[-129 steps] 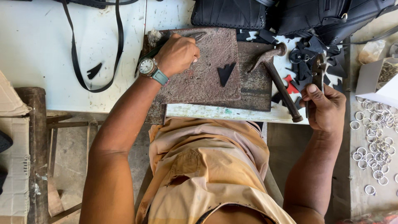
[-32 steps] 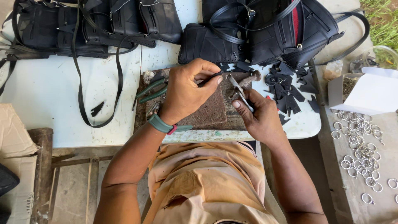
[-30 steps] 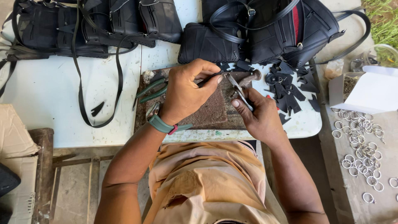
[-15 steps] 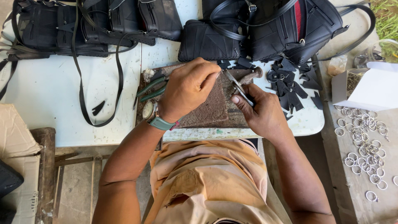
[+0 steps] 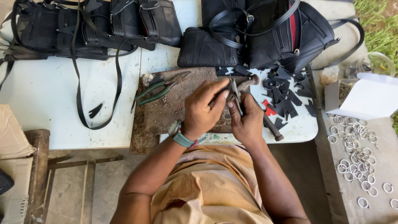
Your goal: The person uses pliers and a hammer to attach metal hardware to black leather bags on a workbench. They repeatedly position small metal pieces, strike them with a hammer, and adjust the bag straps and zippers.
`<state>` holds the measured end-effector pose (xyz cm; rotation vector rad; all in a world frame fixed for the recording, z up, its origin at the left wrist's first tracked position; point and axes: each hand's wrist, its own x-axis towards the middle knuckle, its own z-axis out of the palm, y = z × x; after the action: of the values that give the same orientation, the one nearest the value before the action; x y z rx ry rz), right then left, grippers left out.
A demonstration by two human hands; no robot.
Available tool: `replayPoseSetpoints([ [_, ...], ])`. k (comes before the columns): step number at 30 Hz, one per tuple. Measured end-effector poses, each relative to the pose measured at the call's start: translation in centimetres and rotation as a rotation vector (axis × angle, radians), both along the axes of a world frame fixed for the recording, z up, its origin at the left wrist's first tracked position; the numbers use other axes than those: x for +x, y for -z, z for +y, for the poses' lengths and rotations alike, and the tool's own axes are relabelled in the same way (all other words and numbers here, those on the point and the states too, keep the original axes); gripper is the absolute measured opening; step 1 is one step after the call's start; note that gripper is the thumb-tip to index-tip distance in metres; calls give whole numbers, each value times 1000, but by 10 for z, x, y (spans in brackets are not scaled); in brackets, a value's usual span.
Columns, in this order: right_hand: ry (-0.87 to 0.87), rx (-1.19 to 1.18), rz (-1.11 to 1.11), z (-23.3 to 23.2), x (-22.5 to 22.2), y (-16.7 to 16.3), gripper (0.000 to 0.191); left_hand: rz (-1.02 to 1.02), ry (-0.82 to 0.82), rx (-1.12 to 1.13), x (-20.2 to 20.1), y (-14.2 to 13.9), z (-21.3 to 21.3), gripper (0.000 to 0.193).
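- The left hand (image 5: 204, 108) is hovering over the right half of the rusty metal plate (image 5: 166, 120), its fingers curled and its fingertips pinching something small at the plate's right edge; what that small piece is cannot be told.
- The right hand (image 5: 248, 120) is lying just beside the left hand, at the plate's right edge, its fingers clenched around a slim metal tool (image 5: 236, 96) that is pointing away from the body.
- The tips of both hands are meeting at the tool, above the plate's far right corner.
- A wristwatch (image 5: 180, 136) with a teal strap is sitting on the left wrist, over the plate's near edge.
- Green-handled pliers (image 5: 159, 89) are lying on the plate's far left part, well apart from both hands.
- A hammer (image 5: 265, 120) is lying just right of the plate, its head near the plate's far right corner and its dark handle running out from under the right hand.
- Black scraps (image 5: 290, 93) and one red scrap (image 5: 268, 109) are lying scattered to the right of the plate on the white table (image 5: 49, 103).
- Black bags (image 5: 265, 33) are lying beyond the plate's far edge, and a loose black strap (image 5: 78, 99) is trailing to the plate's left.
- Metal rings (image 5: 356, 153) are lying spread on a grey surface far to the plate's right, near a white box (image 5: 365, 99).
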<state>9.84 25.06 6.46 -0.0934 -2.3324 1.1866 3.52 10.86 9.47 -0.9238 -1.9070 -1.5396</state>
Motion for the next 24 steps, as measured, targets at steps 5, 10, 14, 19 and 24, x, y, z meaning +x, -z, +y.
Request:
replayPoseSetpoints([
  [5,34,-1,23,3,6,32,26,-168,99,49,19,12,4,29],
  [10,4,-67,63,11,5,50,24,-71,149,-2,19,28,-6,40],
  [14,35,-67,55,16,0,51,25,13,52,-23,-21,38,-44,36],
  [19,33,-106,40,19,-6,44,27,-267,-175,-152,-149,43,-68,32],
  [24,12,-75,68,17,-22,34,31,-304,-206,-658,-245,40,-24,75],
])
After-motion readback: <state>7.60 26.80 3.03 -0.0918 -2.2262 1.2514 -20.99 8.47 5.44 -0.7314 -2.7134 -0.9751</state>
